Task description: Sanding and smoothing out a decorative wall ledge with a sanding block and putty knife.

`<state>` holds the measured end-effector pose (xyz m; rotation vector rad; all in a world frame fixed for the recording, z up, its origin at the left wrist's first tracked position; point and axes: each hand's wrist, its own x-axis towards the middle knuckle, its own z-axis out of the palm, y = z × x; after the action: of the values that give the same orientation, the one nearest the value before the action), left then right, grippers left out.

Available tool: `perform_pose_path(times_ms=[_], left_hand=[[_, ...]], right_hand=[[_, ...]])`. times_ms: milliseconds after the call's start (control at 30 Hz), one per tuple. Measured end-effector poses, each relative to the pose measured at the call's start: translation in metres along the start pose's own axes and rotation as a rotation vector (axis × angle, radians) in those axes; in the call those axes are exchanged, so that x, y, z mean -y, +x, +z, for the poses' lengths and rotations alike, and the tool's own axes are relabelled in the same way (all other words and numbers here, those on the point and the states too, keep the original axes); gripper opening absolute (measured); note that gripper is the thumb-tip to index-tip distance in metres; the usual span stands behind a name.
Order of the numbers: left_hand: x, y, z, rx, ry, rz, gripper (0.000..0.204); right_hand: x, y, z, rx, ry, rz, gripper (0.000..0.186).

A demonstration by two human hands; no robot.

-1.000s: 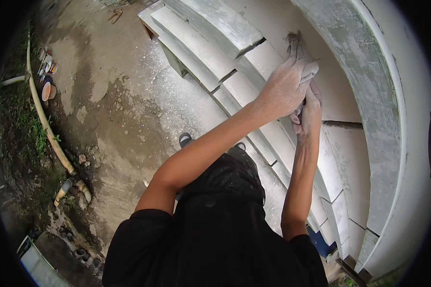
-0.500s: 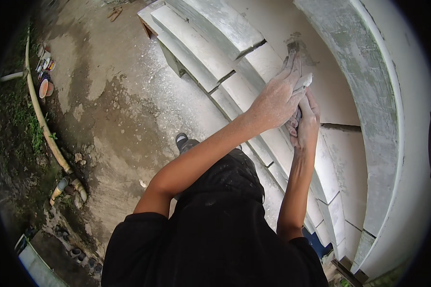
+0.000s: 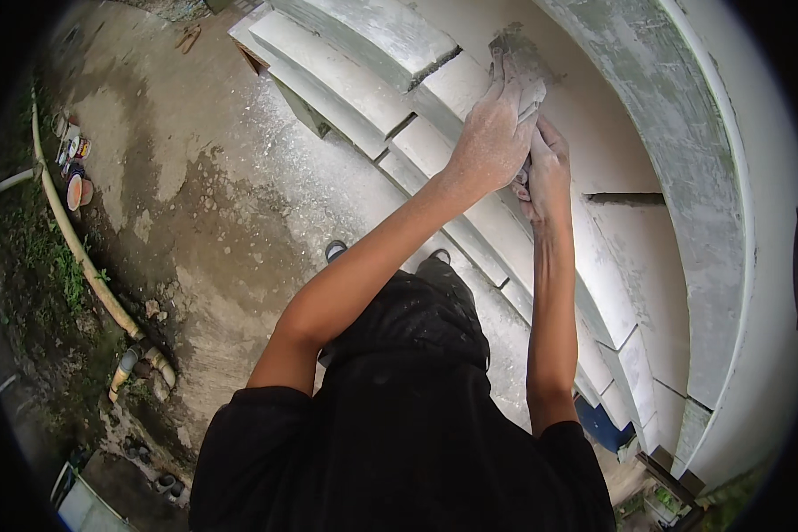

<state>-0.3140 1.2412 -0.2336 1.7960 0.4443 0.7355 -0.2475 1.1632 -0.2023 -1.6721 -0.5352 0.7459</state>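
Both of my hands are dusted white and work close together against the pale wall face beside the stepped ledges. My left hand (image 3: 492, 133) lies over a flat, white-smeared scraper (image 3: 532, 96), its fingers stretched forward along it and its thumb side bearing on it. Just below and to the right, my right hand (image 3: 548, 168) is closed with curled fingers around the rear of the same tool, which is mostly hidden between the hands. A dark grey smeared patch (image 3: 516, 46) marks the wall just beyond my left fingertips.
White stepped ledges (image 3: 346, 75) with dark gaps run diagonally beneath my hands. A curved grey-white band (image 3: 683, 133) rises at the right. White dust covers the concrete floor (image 3: 204, 222). Far left are a pipe (image 3: 75, 244) and several small containers (image 3: 78, 188).
Both hands, still together on the scraper, appear farther up and left in view. The surroundings have shifted slightly too, as the head moved. More of the grey patch shows.
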Motion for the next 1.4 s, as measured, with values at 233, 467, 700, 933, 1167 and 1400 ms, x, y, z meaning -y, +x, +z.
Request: perform_pose_path(times_ms=[233, 467, 700, 933, 1167, 1400], left_hand=[[-0.002, 0.020, -0.003, -0.165, 0.122, 0.103, 0.037], [-0.007, 0.011, 0.009, -0.358, 0.060, 0.268, 0.039], [-0.001, 0.019, -0.004, -0.319, -0.030, 0.234, 0.035], [-0.006, 0.008, -0.004, -0.292, -0.041, 0.250, 0.031], [-0.016, 0.009, -0.019, -0.114, -0.007, 0.073, 0.052], [-0.016, -0.023, -0.002, -0.170, 0.119, 0.217, 0.068]], right_hand=[[0.003, 0.002, 0.002, -0.021, 0.028, -0.008, 0.042], [0.010, 0.004, 0.005, -0.030, 0.077, -0.037, 0.042], [-0.002, -0.008, 0.010, -0.028, 0.150, -0.016, 0.046], [-0.015, -0.021, 0.006, 0.011, 0.212, -0.088, 0.044], [0.003, -0.014, 0.008, 0.080, 0.210, -0.036, 0.046], [-0.006, -0.044, -0.008, 0.064, 0.316, -0.023, 0.050]])
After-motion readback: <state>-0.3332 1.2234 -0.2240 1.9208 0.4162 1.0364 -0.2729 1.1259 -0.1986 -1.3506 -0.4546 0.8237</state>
